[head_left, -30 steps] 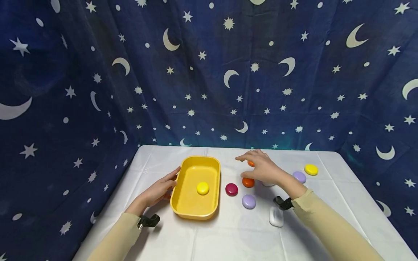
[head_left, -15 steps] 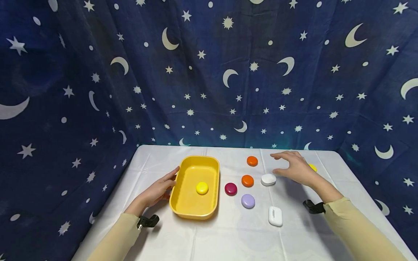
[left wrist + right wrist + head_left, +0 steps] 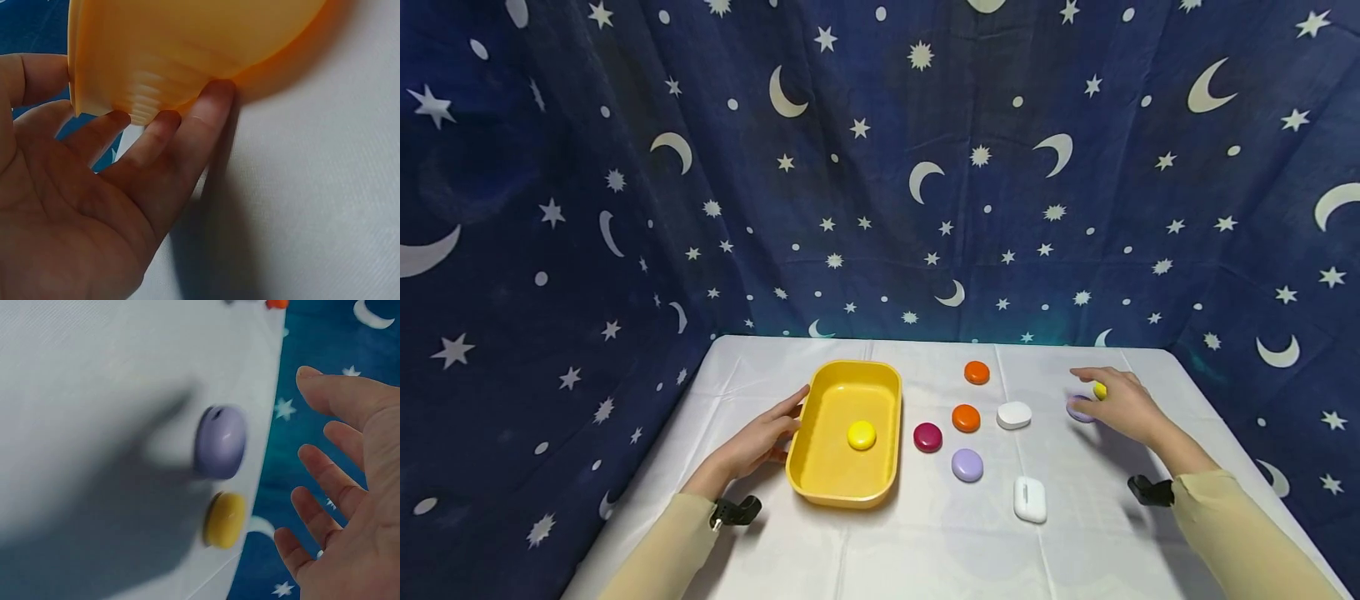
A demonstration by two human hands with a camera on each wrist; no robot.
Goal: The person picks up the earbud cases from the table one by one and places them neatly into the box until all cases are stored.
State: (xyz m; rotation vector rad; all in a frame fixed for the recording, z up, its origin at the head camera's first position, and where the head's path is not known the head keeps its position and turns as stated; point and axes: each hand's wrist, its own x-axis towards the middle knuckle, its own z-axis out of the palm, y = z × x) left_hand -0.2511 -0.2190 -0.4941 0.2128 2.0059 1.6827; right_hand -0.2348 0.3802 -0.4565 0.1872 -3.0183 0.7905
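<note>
My left hand [image 3: 758,440] rests against the left outer side of a yellow tray [image 3: 801,471]. Up close in the left wrist view, its fingers [image 3: 203,122] lie fairly straight along the tray wall [image 3: 181,37]. One round yellow piece [image 3: 861,435] lies inside the tray. On the right, my right hand [image 3: 1123,408] hovers with fingers spread over a lavender rounded piece [image 3: 1078,409], holding nothing. A second yellow piece [image 3: 1100,390] is partly hidden behind that hand. The right wrist view shows the lavender piece [image 3: 220,442] and yellow piece [image 3: 225,520] apart from the fingers.
Between the hands lie two orange pieces [image 3: 977,372], a dark red one [image 3: 928,437], another lavender one [image 3: 967,465] and a white oval piece [image 3: 1013,415]. A white earbud case [image 3: 1030,500] sits nearer. Starry blue cloth [image 3: 880,208] surrounds the white table [image 3: 925,550].
My right hand has moved right, from above the orange pieces, past the white oval piece, to the far lavender piece, and lowered. The left hand stays at the tray.
</note>
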